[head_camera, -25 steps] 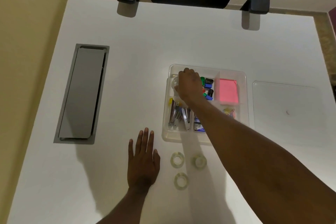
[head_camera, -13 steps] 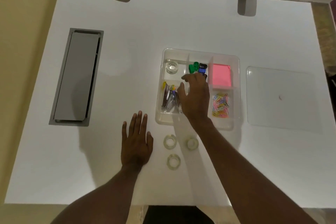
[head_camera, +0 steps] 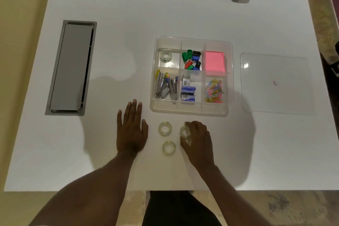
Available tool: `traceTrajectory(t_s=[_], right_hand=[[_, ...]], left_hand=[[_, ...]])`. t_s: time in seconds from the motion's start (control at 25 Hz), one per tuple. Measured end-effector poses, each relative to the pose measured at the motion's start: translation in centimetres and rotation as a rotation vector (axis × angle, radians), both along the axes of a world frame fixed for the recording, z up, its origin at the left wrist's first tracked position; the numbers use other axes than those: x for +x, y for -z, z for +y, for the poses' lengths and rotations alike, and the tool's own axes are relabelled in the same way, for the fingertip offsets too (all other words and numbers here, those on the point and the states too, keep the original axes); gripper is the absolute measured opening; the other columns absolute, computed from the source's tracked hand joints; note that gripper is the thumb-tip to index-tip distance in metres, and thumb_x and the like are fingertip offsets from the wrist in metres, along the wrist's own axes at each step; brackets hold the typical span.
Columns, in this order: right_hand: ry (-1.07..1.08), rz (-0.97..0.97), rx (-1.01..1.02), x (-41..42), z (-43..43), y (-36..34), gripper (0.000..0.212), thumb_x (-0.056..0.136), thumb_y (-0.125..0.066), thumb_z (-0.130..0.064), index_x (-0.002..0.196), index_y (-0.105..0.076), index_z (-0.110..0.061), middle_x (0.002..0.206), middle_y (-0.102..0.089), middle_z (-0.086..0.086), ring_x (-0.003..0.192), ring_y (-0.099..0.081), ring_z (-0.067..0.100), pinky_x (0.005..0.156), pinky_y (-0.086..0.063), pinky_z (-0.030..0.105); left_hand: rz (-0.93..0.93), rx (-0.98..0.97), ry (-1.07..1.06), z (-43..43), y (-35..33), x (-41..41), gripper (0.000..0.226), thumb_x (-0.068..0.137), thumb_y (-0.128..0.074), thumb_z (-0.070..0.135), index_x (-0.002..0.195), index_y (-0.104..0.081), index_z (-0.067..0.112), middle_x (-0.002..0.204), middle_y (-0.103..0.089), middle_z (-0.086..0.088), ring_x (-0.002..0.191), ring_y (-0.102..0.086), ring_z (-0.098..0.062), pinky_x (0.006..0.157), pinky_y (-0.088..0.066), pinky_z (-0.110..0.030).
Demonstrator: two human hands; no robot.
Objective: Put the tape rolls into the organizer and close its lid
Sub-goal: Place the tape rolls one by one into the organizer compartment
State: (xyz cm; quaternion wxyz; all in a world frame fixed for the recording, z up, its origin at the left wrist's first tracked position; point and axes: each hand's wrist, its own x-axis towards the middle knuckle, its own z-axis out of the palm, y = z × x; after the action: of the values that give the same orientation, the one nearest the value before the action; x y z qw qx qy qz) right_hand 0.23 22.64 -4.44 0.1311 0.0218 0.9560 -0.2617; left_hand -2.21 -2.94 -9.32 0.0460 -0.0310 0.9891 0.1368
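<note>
A clear divided organizer (head_camera: 189,111) stands open on the white table. One clear tape roll (head_camera: 165,55) lies in its far left compartment. Three more rolls lie in front of it: a left roll (head_camera: 165,128), a near roll (head_camera: 169,148) and a right roll (head_camera: 184,130). My right hand (head_camera: 197,140) curls around the right roll, fingers closed on it, with the roll still on the table. Left of the rolls, my left hand (head_camera: 131,128) lies flat with fingers spread. The clear lid (head_camera: 275,82) rests flat on the table to the right of the organizer.
The other compartments hold staplers (head_camera: 166,87), sharpeners (head_camera: 191,59), pink sticky notes (head_camera: 214,62), staple boxes (head_camera: 188,91) and coloured paper clips (head_camera: 214,91). A grey cable hatch (head_camera: 71,68) is set into the table at the left. A black chair stands at the far edge.
My right hand left a tape roll in the organizer's far left compartment, drew back toward me and closed around the right roll on the table. The left hand stayed put.
</note>
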Motion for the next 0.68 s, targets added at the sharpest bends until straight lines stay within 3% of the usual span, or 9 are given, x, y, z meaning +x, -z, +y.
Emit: traceTrajectory(t_s=[0.2, 0.4, 0.56, 0.68], right_hand=[[-0.01, 0.171, -0.086, -1.2, -1.3, -1.9, 0.056, 0.084, -0.074, -0.041, 0.134, -0.052, -0.026, 0.133, -0.054, -0.003, 0.121, -0.054, 0.016, 0.099, -0.05, 0.026], [0.024, 0.376, -0.193, -8.3, -2.9, -4.8, 0.053, 0.084, -0.075, -0.034, 0.13, -0.055, -0.017, 0.128, -0.053, 0.0, 0.119, -0.052, 0.015, 0.101, -0.047, 0.022], [0.018, 0.393, -0.23, -15.5, -4.0, -6.5, 0.05, 0.084, -0.077, -0.021, 0.129, -0.058, -0.01, 0.129, -0.053, 0.01, 0.121, -0.053, 0.021, 0.104, -0.049, 0.028], [-0.013, 0.367, -0.267, -20.1, -4.4, -7.0, 0.05, 0.08, -0.076, -0.008, 0.126, -0.057, -0.007, 0.127, -0.05, 0.012, 0.115, -0.054, 0.026, 0.098, -0.051, 0.039]], left_hand=[[0.003, 0.012, -0.012, 0.1, -0.2, 0.0, 0.068, 0.106, -0.031, 0.038, 0.17, -0.017, 0.023, 0.18, -0.016, -0.001, 0.168, -0.012, -0.018, 0.136, -0.014, -0.054], [0.004, 0.019, -0.01, 0.0, 0.0, 0.0, 0.068, 0.106, -0.031, 0.039, 0.171, -0.016, 0.024, 0.18, -0.015, 0.0, 0.168, -0.012, -0.018, 0.135, -0.014, -0.054], [0.003, 0.026, -0.012, -0.1, 0.2, 0.0, 0.069, 0.106, -0.032, 0.038, 0.171, -0.014, 0.025, 0.18, -0.014, 0.001, 0.168, -0.01, -0.016, 0.135, -0.015, -0.054], [-0.005, 0.03, -0.014, -0.2, 0.3, 0.0, 0.069, 0.106, -0.032, 0.038, 0.171, -0.013, 0.025, 0.18, -0.012, 0.002, 0.168, -0.008, -0.015, 0.135, -0.015, -0.054]])
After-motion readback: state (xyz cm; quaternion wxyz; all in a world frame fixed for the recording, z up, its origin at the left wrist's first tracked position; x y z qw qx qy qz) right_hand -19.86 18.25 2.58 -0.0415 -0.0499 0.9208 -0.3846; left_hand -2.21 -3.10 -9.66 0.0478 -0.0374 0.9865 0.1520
